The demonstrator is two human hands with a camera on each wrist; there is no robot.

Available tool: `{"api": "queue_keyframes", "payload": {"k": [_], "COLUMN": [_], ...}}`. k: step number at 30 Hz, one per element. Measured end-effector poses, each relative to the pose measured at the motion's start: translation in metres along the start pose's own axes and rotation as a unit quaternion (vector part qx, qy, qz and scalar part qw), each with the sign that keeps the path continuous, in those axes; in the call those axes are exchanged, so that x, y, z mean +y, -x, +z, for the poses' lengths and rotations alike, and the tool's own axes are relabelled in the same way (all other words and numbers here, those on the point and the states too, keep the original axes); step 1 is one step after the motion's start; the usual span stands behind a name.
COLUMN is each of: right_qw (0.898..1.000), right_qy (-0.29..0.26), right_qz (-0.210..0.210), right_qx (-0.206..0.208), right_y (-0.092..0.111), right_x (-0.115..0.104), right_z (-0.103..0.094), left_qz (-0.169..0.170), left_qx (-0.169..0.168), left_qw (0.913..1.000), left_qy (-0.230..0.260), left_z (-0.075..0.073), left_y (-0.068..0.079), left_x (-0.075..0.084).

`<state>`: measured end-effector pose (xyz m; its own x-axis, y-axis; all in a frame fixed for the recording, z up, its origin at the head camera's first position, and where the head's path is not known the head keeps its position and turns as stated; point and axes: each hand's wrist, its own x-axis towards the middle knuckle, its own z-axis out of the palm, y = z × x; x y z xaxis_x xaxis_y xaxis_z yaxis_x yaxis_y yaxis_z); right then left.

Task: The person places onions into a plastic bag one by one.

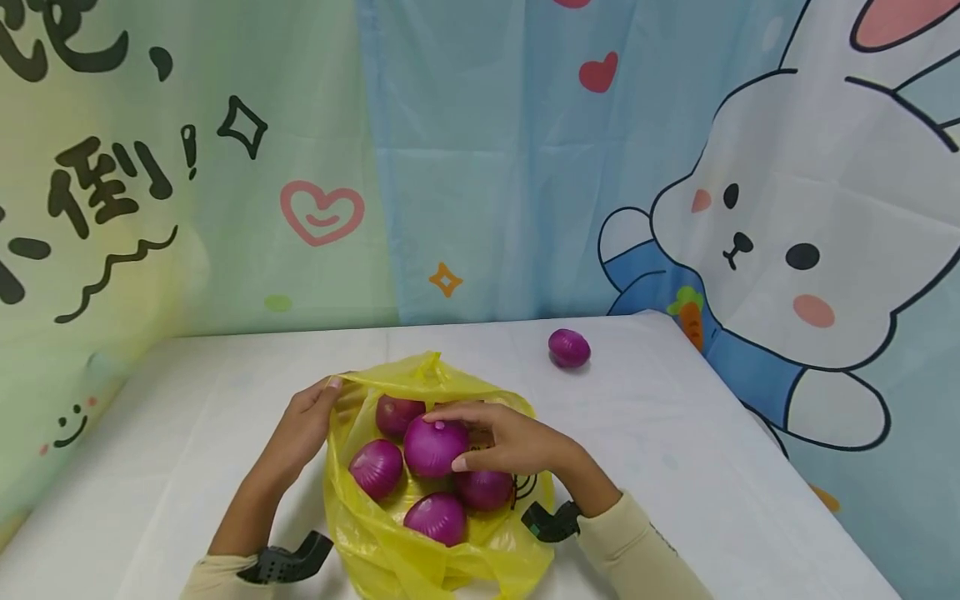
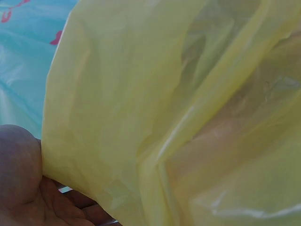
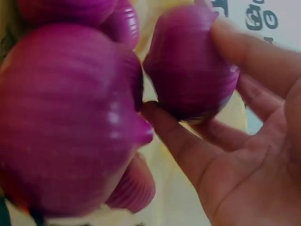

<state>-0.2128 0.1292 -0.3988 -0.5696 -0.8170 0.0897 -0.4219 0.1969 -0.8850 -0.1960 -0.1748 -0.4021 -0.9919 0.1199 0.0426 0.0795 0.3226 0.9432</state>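
A yellow plastic bag [image 1: 360, 546] stands with its mouth spread, and several purple onions lie inside, among them one on the left [image 1: 377, 469] and one at the front [image 1: 437, 518]. My left hand [image 1: 303, 425] grips the bag's rim at the upper left, thumb over the film. In the left wrist view, yellow film hides most of the fingers. My right hand [image 1: 510, 442] reaches into the opening and holds an onion [image 3: 190, 61] between thumb and fingers. Close beside it, a larger-looking onion [image 3: 70, 122] fills the left of the right wrist view.
A single onion [image 1: 569, 347] lies on the white table [image 1: 712, 467] near its back edge, right of the bag. Behind the table hangs a printed cloth [image 1: 465, 167] with a cartoon rabbit. Black wrist cameras sit on both wrists.
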Motion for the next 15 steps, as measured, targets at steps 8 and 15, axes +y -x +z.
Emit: {"api": "queue_keyframes", "payload": {"k": [8,15], "right_qw": [0.996,0.994], "right_qy": [0.074,0.09], "right_qz": [0.01,0.042], "right_qx": [0.043,0.047], "right_y": [0.003,0.006], "right_x": [0.006,0.01], "right_z": [-0.009,-0.015], "left_qz": [-0.005,-0.005], "left_qx": [0.0,0.002], "left_qw": [1.0,0.9999], "left_qy": [-0.007,-0.011], "left_z": [0.001,0.002], "left_y": [-0.001,-0.001], "left_x": [0.001,0.0]}}
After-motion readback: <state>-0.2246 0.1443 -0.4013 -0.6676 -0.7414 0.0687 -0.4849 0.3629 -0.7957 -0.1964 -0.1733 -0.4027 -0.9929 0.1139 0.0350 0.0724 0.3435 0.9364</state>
